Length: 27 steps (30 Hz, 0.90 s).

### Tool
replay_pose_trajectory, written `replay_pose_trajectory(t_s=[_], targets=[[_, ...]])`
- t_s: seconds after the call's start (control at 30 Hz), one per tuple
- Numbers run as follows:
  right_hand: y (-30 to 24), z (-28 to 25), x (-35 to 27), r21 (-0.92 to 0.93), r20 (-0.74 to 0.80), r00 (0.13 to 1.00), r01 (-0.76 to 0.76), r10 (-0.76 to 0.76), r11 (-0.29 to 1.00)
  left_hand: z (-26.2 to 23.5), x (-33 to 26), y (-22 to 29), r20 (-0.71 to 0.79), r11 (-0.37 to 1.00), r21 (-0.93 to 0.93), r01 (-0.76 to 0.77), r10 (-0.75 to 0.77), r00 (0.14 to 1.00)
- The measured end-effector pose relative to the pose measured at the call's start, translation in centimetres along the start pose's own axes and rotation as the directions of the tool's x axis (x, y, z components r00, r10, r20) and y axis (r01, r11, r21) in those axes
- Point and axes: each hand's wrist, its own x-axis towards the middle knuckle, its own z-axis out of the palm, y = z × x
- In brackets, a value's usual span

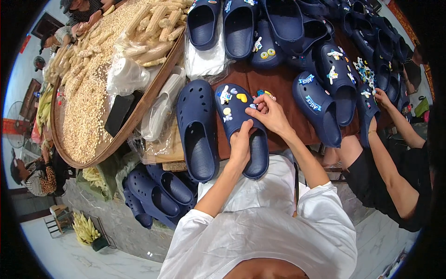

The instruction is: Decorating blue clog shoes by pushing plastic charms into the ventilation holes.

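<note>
A navy blue clog (pixel 241 128) lies toe-away on the brown table (pixel 272 81) in front of me, with several small coloured charms (pixel 227 100) stuck in its top. My left hand (pixel 240 144) grips the clog at its opening, thumb inside the rim. My right hand (pixel 268 113) rests on the toe's right side, fingertips pinched on a small charm (pixel 254 105) pressed against the clog. A matching plain navy clog (pixel 197 130) lies just to the left, untouched.
Many more navy clogs (pixel 320 109), some with charms, cover the table's far and right side. A person in black (pixel 395 162) at my right handles one. A big round basket (pixel 134 114) of corn kernels and cobs sits left, with plastic bags (pixel 160 109). More clogs (pixel 158 190) lie below the table.
</note>
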Motion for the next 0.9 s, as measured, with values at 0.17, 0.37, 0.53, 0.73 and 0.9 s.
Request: replay_pose_trajectory(t_s=[0.17,0.37,0.53,0.73,0.9], targets=[[-1.4,-0.6,0.0,-0.134,0.05,0.988,0.153,-0.148,0.979,0.1,0.0,0.2,-0.037,0.999,-0.031,0.022,-0.023,0.999],[-1.7,-0.3,-0.6,-0.341,-0.007,0.936,0.329,-0.352,0.881,0.5,-0.1,0.2,-0.063,0.989,-0.136,0.05,-0.059,0.996],[-1.5,-0.1,-0.7,-0.368,-0.022,0.935,0.322,-0.354,0.872,0.4,0.0,-0.4,-0.068,0.986,-0.165,-0.018,0.007,0.998],[-1.6,0.0,-0.7,-0.338,-0.031,0.941,0.306,-0.336,0.89,0.3,-0.1,-0.7,-0.064,0.989,-0.143,-0.038,0.029,0.998],[-0.4,-0.3,-0.3,-0.312,-0.092,0.937,0.293,-0.336,0.904,1.4,-1.5,0.9,-0.028,0.991,-0.127,-0.04,0.037,0.999]])
